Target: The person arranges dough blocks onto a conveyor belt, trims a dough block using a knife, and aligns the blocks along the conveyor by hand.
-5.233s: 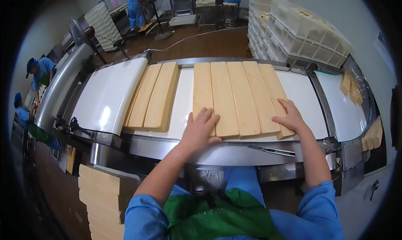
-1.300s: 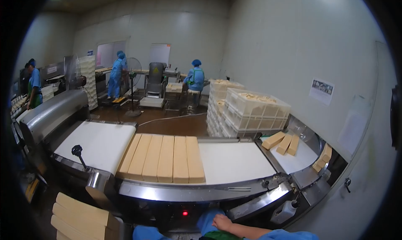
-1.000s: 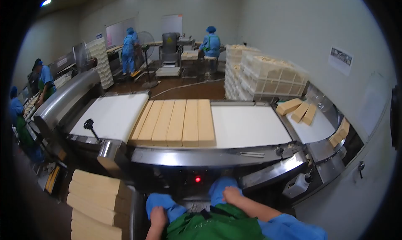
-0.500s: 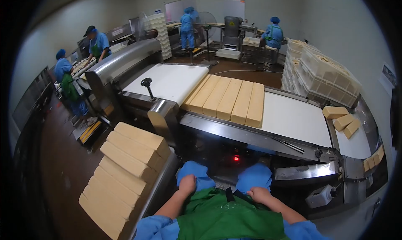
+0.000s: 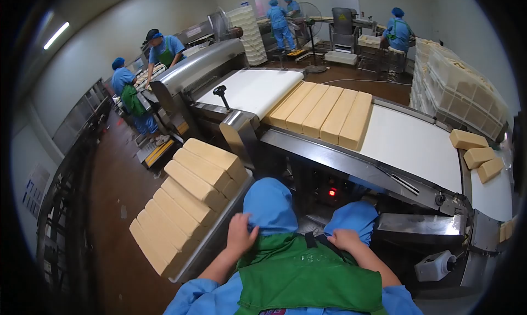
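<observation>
My left hand [image 5: 241,235] rests by my left knee on the blue trouser leg, thumb and fingers apart, with nothing seen in it. My right hand [image 5: 345,240] is curled closed at the edge of the green apron [image 5: 313,271] on my right thigh; what its fingers hold, if anything, is hidden. To the left of my left hand, long pale-yellow dough-like blocks [image 5: 186,199] lie side by side in a light tray [image 5: 211,243]. More such blocks [image 5: 324,112] lie in a row on the white conveyor belt [image 5: 411,142] in front of me.
A steel roller cover [image 5: 200,68] and a black-knobbed handle [image 5: 220,95] stand at the belt's left. Smaller cut blocks [image 5: 476,150] lie at its right end. A metal tool [image 5: 403,183] rests on the frame. Stacked crates [image 5: 461,90] stand behind. Several co-workers work farther back.
My view has turned left, so the scene sits farther right. My left knee is higher, and my left hand has loosened from a fist. The row of blocks on the belt looks shorter at its left.
</observation>
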A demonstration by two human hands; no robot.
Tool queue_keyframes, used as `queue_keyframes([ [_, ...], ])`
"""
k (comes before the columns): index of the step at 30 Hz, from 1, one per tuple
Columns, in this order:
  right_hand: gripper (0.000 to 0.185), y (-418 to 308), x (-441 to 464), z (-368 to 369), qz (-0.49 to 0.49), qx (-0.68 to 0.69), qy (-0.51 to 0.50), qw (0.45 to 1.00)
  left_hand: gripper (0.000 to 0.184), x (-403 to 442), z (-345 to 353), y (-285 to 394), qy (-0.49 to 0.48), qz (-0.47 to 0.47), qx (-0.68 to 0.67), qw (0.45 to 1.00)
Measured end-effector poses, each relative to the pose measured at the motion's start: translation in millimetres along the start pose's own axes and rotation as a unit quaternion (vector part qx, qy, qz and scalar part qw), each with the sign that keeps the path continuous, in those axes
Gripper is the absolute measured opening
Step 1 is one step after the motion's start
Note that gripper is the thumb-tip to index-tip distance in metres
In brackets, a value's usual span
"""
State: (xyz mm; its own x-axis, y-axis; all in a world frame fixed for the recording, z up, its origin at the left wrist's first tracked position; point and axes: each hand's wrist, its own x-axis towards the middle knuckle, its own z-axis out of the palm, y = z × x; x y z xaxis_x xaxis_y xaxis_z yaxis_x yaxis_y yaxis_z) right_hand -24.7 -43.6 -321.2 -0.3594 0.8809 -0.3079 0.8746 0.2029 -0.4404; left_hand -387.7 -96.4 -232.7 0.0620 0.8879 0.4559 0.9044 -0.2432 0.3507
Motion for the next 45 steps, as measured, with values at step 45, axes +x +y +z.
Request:
queue_keyframes([
  [45, 0.027, -103.0, 39.9, -13.5, -0.181, 0.540, -0.141, 0.810, 0.024, 141.1, -68.9, 108.2, -0.125, 0.265, -0.083, 0.952],
])
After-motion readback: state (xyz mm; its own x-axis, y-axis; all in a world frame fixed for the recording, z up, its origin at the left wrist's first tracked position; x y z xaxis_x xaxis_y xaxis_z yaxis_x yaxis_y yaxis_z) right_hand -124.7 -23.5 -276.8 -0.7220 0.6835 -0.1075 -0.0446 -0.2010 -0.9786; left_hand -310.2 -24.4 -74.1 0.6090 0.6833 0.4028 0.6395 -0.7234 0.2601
